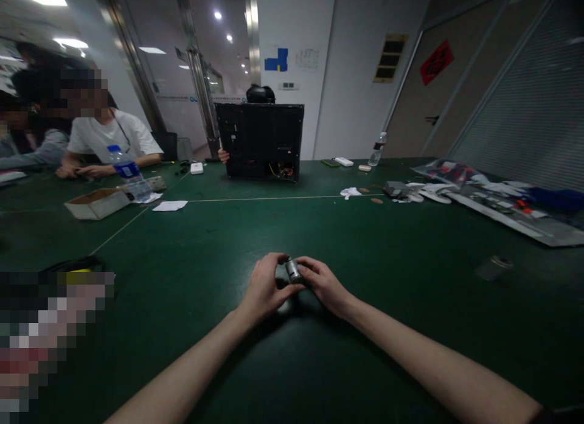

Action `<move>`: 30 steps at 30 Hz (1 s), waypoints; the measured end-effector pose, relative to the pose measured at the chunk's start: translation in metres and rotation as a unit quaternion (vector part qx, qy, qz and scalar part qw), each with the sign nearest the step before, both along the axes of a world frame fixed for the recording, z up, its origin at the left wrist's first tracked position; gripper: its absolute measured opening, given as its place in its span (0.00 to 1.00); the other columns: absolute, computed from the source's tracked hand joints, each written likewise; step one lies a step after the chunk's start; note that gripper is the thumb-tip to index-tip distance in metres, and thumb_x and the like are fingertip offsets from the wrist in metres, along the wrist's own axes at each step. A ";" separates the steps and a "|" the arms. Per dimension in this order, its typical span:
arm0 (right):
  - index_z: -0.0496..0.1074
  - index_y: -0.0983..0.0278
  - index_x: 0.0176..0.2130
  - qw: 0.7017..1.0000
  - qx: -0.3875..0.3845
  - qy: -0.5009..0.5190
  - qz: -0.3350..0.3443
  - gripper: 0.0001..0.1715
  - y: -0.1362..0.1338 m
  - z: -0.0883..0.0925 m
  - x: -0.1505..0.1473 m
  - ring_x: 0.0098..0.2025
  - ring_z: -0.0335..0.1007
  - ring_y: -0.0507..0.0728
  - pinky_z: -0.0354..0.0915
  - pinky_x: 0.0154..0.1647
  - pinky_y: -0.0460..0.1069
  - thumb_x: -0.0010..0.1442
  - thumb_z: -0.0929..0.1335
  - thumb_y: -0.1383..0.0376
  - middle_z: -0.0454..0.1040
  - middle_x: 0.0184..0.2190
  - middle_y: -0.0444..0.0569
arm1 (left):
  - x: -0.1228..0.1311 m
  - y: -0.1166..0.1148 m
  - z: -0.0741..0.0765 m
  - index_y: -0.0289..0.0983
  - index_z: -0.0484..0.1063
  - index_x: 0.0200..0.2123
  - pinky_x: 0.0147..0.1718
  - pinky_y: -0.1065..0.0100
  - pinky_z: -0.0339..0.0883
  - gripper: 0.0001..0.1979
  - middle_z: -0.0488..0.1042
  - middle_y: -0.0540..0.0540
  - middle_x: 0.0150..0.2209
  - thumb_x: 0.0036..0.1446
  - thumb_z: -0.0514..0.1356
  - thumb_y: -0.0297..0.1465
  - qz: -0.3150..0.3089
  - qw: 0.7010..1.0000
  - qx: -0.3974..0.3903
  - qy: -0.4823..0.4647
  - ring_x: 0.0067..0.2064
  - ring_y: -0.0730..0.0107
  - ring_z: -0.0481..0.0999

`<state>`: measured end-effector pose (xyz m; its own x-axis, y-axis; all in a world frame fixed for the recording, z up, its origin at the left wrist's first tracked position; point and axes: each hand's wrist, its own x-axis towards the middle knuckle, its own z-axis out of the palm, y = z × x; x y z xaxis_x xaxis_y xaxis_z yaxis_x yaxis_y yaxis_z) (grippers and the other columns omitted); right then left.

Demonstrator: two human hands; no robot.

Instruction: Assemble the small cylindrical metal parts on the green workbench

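A small silver cylinder that looks like a small electric motor (292, 271) is held between both hands, just above the green tabletop. My left hand (265, 285) has its thumb under one end and its index finger at the top. From the other side, the fingers of my right hand (322, 280) close on the cylinder. Some of its surface is hidden behind the fingertips. Farther right, a similar but blurred grey cylinder (496, 268) lies on the table, apart from both hands.
Across the green table (219, 235) stands a black panel (260, 138), with a person's hand at its edge. At left are a water bottle (132, 174), a cardboard box (97, 206) and a seated person. A cluttered board (515, 214) lies at right.
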<state>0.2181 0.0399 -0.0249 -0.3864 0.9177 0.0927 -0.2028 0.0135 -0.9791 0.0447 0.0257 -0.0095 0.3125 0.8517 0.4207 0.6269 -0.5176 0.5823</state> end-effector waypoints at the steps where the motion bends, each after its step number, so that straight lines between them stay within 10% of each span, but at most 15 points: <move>1: 0.72 0.63 0.41 1.000 -0.002 -0.003 -0.004 0.15 0.000 0.000 0.000 0.40 0.66 0.54 0.61 0.43 0.47 0.56 0.69 0.57 0.71 0.36 0.47 | 0.000 0.000 0.000 0.38 0.63 0.48 0.45 0.55 0.65 0.26 0.71 0.42 0.46 0.47 0.67 0.38 -0.001 1.000 0.002 0.003 0.46 0.56 0.71; 22: 0.68 0.63 0.44 0.989 0.090 -0.111 -0.033 0.18 -0.003 0.003 -0.003 0.43 0.69 0.55 0.64 0.48 0.52 0.53 0.69 0.62 0.73 0.40 0.49 | 0.000 -0.008 0.009 0.38 0.57 0.51 0.49 0.55 0.62 0.29 0.66 0.40 0.49 0.46 0.65 0.30 -0.057 0.998 0.021 0.027 0.50 0.55 0.67; 30: 0.70 0.63 0.41 0.944 0.213 -0.242 -0.065 0.13 -0.005 0.006 0.000 0.42 0.69 0.55 0.63 0.47 0.52 0.53 0.67 0.70 0.74 0.39 0.48 | 0.003 -0.007 0.009 0.39 0.65 0.40 0.44 0.60 0.65 0.06 0.69 0.44 0.42 0.58 0.54 0.26 -0.032 0.999 0.019 0.022 0.43 0.61 0.70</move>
<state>0.2178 0.0353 -0.0184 -0.3646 0.8796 0.3057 0.2979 0.4212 -0.8566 0.0473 0.0191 -0.0007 0.3854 0.8130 0.4366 0.6159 -0.5789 0.5344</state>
